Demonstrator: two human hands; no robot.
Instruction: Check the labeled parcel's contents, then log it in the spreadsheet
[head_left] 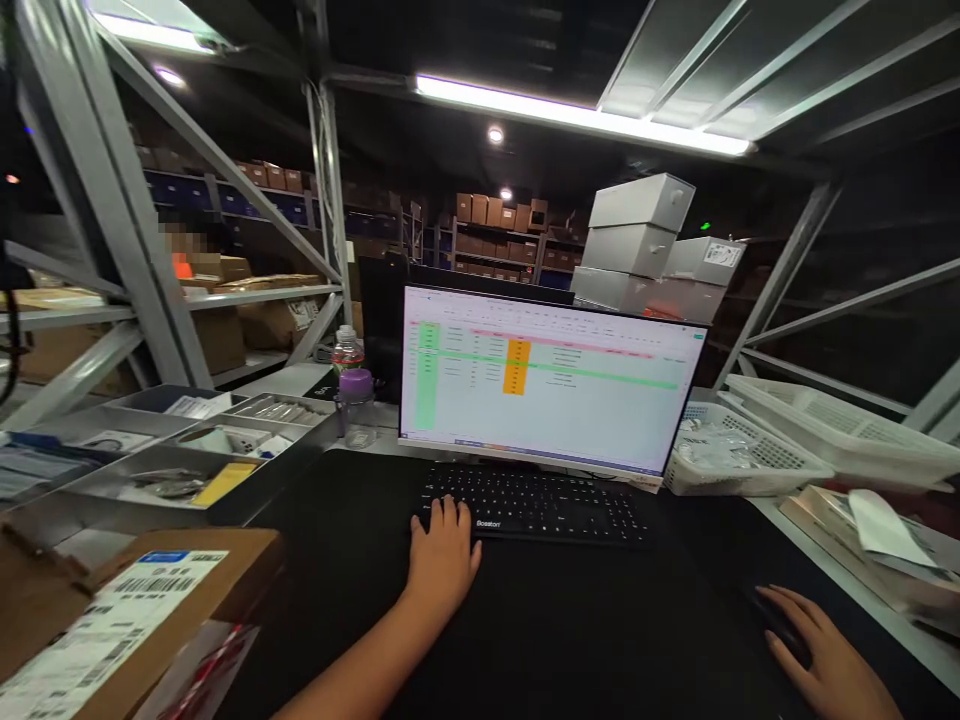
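My left hand (pixel 441 555) rests at the left end of a black keyboard (pixel 555 512), fingers spread over its lower keys. Behind the keyboard stands a monitor (pixel 465 420) showing a spreadsheet with green, pink and orange cells. At the lower right, my right hand (pixel 832 650) is wrapped round a black computer mouse (pixel 780 625), thumb on one side and fingers along the other. Keyboard and mouse both lie on a wide black desk mat (pixel 570 620).
A labelled cardboard box (pixel 247 550) sits at the left front, before a divided grey tray (pixel 300 460) of small items. Bottles, including a purple-capped one (pixel 356 400), stand left of the monitor. White baskets (pixel 780 480) and a carton (pixel 840 540) line the right. Shelving surrounds the desk.
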